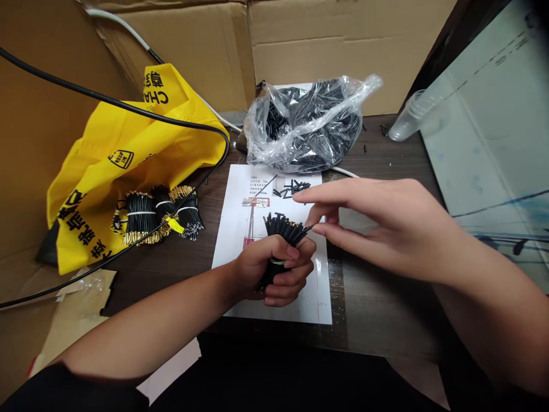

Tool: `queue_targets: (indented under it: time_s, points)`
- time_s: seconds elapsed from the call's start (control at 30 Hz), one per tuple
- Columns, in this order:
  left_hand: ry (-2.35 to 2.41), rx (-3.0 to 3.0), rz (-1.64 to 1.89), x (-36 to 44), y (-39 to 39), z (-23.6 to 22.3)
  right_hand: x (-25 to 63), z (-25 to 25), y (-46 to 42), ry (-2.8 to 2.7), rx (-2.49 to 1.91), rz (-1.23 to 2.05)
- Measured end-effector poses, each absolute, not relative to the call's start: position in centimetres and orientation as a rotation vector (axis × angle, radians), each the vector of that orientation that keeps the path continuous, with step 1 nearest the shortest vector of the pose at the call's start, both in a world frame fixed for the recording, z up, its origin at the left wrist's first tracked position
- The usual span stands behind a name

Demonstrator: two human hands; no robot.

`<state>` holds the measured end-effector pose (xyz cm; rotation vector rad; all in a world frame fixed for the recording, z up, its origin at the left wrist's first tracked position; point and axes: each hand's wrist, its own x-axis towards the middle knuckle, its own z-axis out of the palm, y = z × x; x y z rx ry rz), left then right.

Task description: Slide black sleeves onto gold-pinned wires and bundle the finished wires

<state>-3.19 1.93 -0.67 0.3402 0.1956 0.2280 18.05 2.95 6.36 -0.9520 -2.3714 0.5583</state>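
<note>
My left hand [274,272] grips a thick bundle of black wires [281,229] upright, with small gold-coloured ends showing at its top. My right hand [377,223] reaches in from the right, and its thumb and finger pinch a short black tube [307,229] at the bundle's upper edge. Several loose black tubes [292,189] lie on a printed white sheet [229,246] just beyond my fingers. Behind the sheet, a clear plastic bag [304,126] is stuffed with more black tubes.
Tied wire bundles with gold ends [158,214] rest on a yellow printed bag [128,154] at left. A black cable [128,109] crosses that bag. Cardboard walls [334,51] rise behind the dark table [377,297], and a clear plastic cup [412,117] lies at the back right.
</note>
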Motion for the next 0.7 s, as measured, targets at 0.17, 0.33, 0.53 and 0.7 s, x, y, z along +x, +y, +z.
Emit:
queue_targets:
  time_s: [0.17, 0.33, 0.53, 0.7]
  points:
    - [0.185, 0.327, 0.221, -3.21, 1.89, -0.79, 18.17, 6.22, 3.45, -2.324, -0.905, 0.655]
    - [0.192, 0.324, 0.216, -3.25, 1.91, -0.84, 18.12, 6.13, 3.58, -2.299, -0.892, 0.722]
    - [0.210, 0.330, 0.209, -3.16, 1.94, -0.74, 18.04, 6.00, 3.52, -2.258, -0.912, 0.728]
    - [0.214, 0.336, 0.208, -3.14, 1.92, -0.77, 18.04, 5.76, 3.62, -2.210, -0.898, 0.773]
